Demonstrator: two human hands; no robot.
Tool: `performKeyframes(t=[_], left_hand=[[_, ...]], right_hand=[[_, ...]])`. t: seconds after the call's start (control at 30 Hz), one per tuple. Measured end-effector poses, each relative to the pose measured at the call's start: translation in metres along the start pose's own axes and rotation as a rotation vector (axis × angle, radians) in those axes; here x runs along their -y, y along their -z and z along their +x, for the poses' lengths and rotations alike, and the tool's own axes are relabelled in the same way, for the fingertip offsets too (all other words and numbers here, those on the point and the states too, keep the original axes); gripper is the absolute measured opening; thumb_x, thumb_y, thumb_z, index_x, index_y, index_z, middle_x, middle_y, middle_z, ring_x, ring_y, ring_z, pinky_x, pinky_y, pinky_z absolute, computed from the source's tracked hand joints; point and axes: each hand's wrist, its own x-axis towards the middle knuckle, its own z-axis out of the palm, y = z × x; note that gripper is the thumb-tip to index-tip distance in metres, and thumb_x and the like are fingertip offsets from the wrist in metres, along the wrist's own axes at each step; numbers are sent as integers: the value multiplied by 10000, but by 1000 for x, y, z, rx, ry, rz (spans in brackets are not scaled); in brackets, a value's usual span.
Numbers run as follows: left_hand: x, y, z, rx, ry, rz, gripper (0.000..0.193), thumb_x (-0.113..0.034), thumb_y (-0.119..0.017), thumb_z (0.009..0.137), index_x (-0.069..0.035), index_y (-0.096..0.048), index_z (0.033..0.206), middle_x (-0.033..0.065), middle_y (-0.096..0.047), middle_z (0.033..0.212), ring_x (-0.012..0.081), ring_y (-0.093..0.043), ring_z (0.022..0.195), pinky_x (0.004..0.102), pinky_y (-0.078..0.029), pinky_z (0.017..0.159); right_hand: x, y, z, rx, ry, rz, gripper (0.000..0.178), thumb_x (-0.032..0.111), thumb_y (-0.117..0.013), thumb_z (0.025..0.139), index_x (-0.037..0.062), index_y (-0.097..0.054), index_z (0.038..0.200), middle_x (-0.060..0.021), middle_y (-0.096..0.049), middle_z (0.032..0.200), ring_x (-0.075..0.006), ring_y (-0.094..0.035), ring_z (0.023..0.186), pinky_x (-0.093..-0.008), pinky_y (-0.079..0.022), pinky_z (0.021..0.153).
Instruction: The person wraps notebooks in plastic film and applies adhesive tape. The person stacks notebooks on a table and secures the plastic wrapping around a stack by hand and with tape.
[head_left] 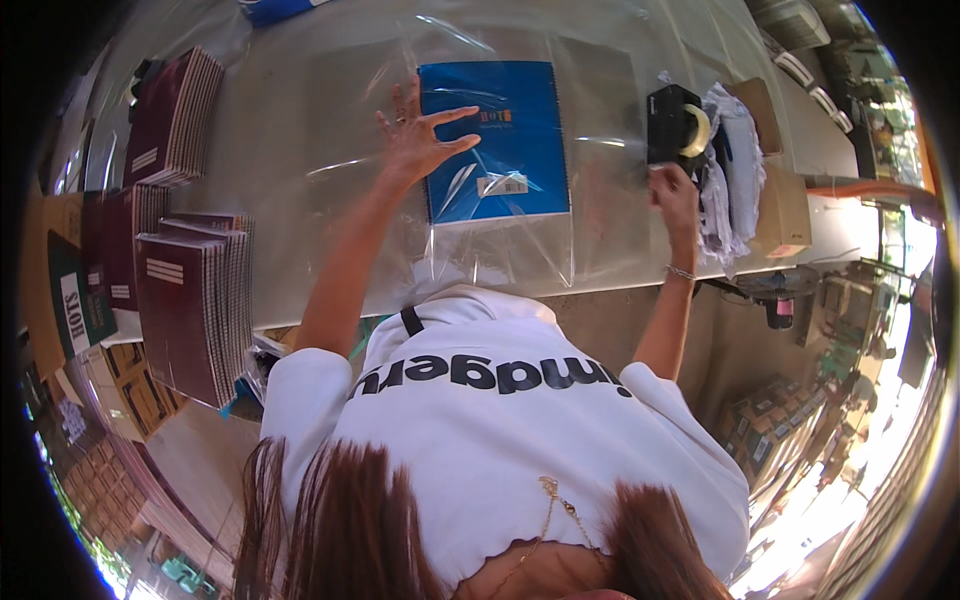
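1. Blue notebook (520, 145) lies on the table (275, 270), left hand (415, 150) spread wide over it; slipping could crease its clear film (500, 245).
2. Right hand (675, 190) curls near the tape dispenser (665, 120), grip unclear; a bump could shift it.

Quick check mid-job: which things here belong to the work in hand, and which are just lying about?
Probably in use:
Blue notebook, with the left hand spread over its left edge
Clear plastic over the notebook
Black tape dispenser, right beside the closed right hand

Apparently just lying about:
Maroon notebooks
Crumpled white material
Cardboard box
Fan
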Motion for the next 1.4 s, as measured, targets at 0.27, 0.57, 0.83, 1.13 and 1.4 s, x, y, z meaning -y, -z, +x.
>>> performKeyframes(t=[0.27, 0.57, 0.83, 1.13, 1.4], left_hand=[[-2, 1, 7, 15, -23, -13, 609, -687, -671, 616, -457, -579, 1173, 113, 10, 1538, 347, 136, 1395, 685, 21, 1026], [-10, -12, -32, -171, -174, 297, 571, -504, -537, 852, -319, -394, 1372, 63, -57, 1540, 298, -5, 1415, 639, -36, 1063], [37, 14, 23, -287, -28, 137, 697, -482, -516, 877, -225, -222, 1453, 66, -96, 1531, 294, -134, 1398, 621, -123, 1061], [71, 77, 228, 543, -147, -351, 784, -479, -692, 754, -204, -350, 1404, 91, -647, 1045, 235, -590, 1047, 418, -360, 1013], [72, 55, 212, 11, -192, -720, 518, -407, -635, 842, -184, -515, 1294, 84, -586, 1133, 210, -550, 1106, 361, -418, 946]], right_hand=[[100, -171, 54, 544, 297, 117, 232, 217, -695, 807, -2, -623, 830, -54, -616, 691, -100, -550, 637, -254, -435, 563], [133, -190, 74, 639, 141, -419, 381, 371, -742, 735, 10, -628, 688, -102, -665, 686, -193, -655, 654, -303, -482, 594], [125, -176, 99, 420, 328, -439, 428, 445, -708, 748, 37, -613, 658, -118, -621, 670, -271, -601, 599, -338, -479, 604], [107, -180, 278, 491, 471, -339, 568, 380, -742, 739, 140, -549, 1217, -66, -653, 946, -201, -605, 901, -333, -426, 863], [98, -154, 287, 367, 399, 87, 549, 345, -724, 777, 131, -531, 1245, -83, -607, 962, -168, -576, 900, -326, -447, 844]])
